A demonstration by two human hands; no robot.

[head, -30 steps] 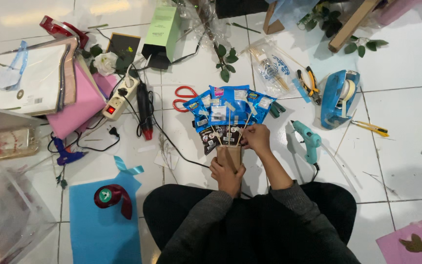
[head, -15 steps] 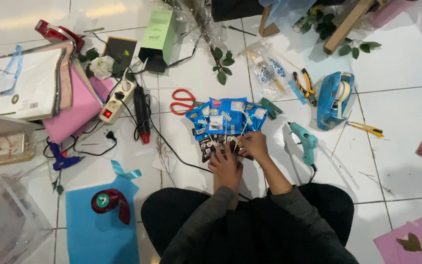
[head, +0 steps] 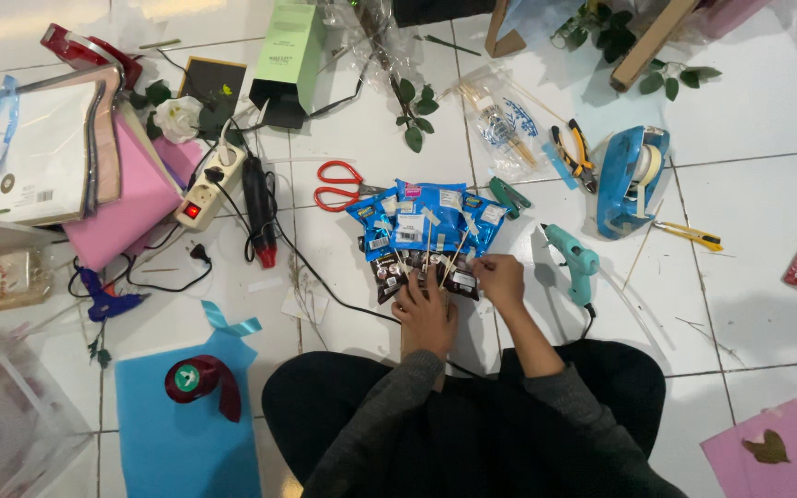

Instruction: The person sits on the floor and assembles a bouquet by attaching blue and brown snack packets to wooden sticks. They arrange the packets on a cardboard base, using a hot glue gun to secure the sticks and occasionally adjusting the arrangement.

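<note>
My left hand [head: 424,312] lies flat on the lower end of the snack packets [head: 422,231], pressing them to the floor [head: 767,194], while my right hand [head: 500,278] pinches one of the thin wooden sticks [head: 458,247] taped to their backs. The packets sit on the white tiles just in front of my knees, fanned out: blue ones on top, dark ones underneath, with pale strips of tape across them. I think the fan could slide apart if my left hand lifts, since the glossy wrappers overlap loosely, and a stick might peel off if I tug it sideways. The red scissors [head: 339,185] lie just to the left, the teal glue gun [head: 572,262] near my right wrist, and its cord could snag.
</note>
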